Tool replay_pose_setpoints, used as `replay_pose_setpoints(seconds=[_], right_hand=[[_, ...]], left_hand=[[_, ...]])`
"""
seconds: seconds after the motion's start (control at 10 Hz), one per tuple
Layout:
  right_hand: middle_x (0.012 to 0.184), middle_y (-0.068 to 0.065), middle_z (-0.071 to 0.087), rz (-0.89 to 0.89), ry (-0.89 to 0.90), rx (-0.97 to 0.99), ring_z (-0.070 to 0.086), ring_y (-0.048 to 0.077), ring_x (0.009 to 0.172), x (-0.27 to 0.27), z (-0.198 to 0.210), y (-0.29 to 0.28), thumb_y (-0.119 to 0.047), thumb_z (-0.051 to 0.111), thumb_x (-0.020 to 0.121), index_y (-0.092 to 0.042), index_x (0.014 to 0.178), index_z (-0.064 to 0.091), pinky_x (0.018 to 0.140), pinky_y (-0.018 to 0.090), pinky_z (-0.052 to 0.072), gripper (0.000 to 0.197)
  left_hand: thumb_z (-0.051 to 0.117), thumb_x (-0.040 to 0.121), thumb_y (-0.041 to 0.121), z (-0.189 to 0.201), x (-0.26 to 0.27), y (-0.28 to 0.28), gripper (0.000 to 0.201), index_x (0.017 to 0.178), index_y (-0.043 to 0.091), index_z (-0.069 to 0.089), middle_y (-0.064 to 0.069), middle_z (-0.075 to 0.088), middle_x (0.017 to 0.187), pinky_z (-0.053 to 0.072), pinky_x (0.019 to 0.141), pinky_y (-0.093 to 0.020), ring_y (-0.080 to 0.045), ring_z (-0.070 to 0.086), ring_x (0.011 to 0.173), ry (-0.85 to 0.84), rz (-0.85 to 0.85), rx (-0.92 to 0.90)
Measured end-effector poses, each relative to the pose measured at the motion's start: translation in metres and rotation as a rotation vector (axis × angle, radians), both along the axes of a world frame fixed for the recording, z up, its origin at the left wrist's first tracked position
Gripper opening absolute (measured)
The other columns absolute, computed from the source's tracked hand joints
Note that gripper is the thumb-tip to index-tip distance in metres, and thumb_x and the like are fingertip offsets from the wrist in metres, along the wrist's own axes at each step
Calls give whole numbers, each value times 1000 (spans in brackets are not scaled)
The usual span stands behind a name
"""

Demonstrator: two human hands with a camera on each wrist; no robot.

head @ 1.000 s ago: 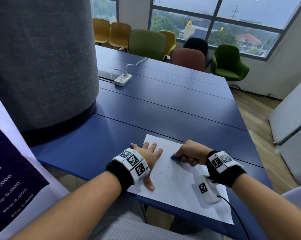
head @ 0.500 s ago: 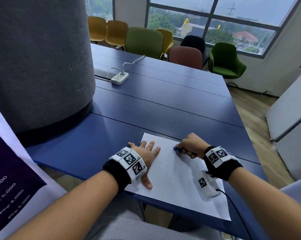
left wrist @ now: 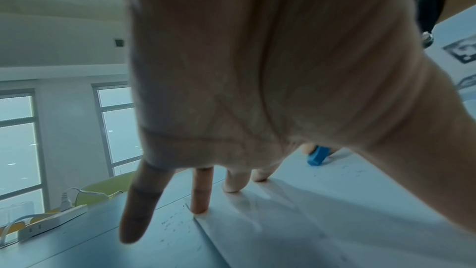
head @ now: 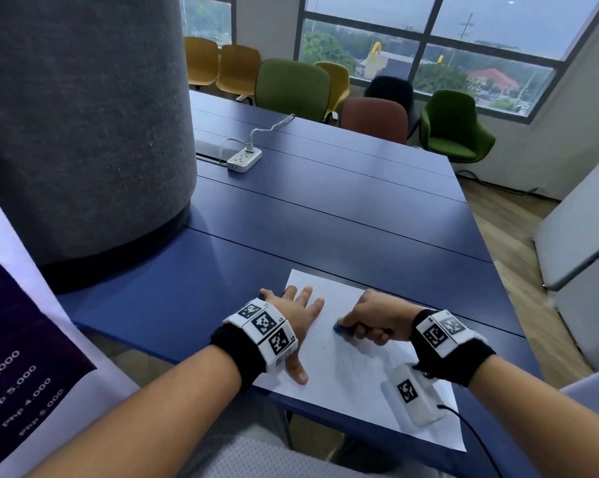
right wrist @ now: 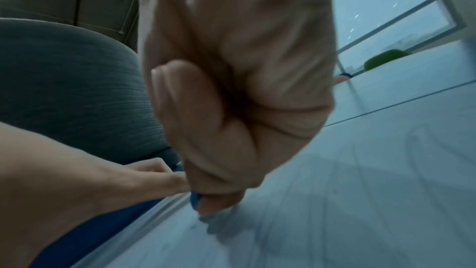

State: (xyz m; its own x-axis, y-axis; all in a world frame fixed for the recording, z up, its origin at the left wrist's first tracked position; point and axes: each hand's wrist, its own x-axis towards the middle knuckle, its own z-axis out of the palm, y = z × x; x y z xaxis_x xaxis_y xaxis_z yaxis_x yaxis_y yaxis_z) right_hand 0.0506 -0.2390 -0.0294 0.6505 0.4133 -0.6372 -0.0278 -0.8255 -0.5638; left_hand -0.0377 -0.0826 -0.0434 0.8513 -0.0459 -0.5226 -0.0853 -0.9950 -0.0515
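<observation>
A white sheet of paper (head: 356, 367) with faint pencil marks lies at the near edge of the blue table (head: 325, 219). My left hand (head: 296, 319) lies flat on the sheet's left side, fingers spread and straight, holding it down; in the left wrist view its fingertips (left wrist: 199, 207) press the paper's (left wrist: 322, 221) edge. My right hand (head: 374, 319) is curled round a small blue eraser (head: 343, 328) whose tip touches the sheet. The eraser (left wrist: 318, 155) also shows past my left palm, and as a blue sliver (right wrist: 194, 199) under my right fingers.
A wide grey round column (head: 84, 125) stands on the table's left. A white power strip (head: 244, 159) with its cable lies further back. Coloured chairs (head: 293, 88) line the far side under windows. A printed banner (head: 12, 357) hangs at the near left. Eraser crumbs (left wrist: 172, 222) dot the table.
My right hand with the eraser moved up the sheet and has come back down toward the left, rubbing. The left hand has stayed flat on the paper. The view shifted slightly.
</observation>
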Motion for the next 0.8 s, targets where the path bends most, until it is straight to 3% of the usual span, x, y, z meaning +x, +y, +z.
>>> replay_pose_setpoints(seconds=[0.2,0.3,0.5,0.6,0.7,0.8], right_hand=[[49,4,46,-79,-135,50,28,11,32,13,3,-1,-12,62,87,-6,62,66,38,15,22,25],[48,1,50,127,68,-76,28,9,32,-6,5,-2,-16,62,89,-7,69,68,37,15,19,23],[46,-2,50,-17,-4,25,27,10,34,1,3,-5,-16,59,91,-8,65,70,37,16,18,29],[53,1,55,168,151,-78,28,8,33,-15,2,-5,-18,59,91,-6,71,70,35,15,20,26],[49,1,51,69,25,-38,28,9,32,-4,3,-4,-16,61,90,-10,60,71,35,14,20,32],[45,1,46,-72,-146,33,29,11,31,15,4,-4,-13,60,89,-9,60,69,37,14,22,31]], left_hand=[[83,62,59,-1,-1,1,140,155,22,-15,-6,-17,163,10,111,-72,-37,-9,149,6,4,-17],[83,62,59,1,0,0,140,155,21,-15,-7,-17,163,11,111,-72,-36,-9,149,13,7,-10],[83,63,58,2,0,0,140,155,21,-15,-7,-16,163,10,111,-72,-36,-9,149,13,5,-15],[83,63,59,2,0,-1,140,155,20,-15,-7,-17,163,11,111,-72,-36,-9,149,20,6,0],[83,63,58,3,0,-2,140,155,20,-16,-7,-17,163,10,111,-72,-36,-9,149,24,5,4],[83,64,57,3,-1,-1,139,155,20,-15,-7,-17,163,9,111,-72,-36,-9,149,17,5,-7]])
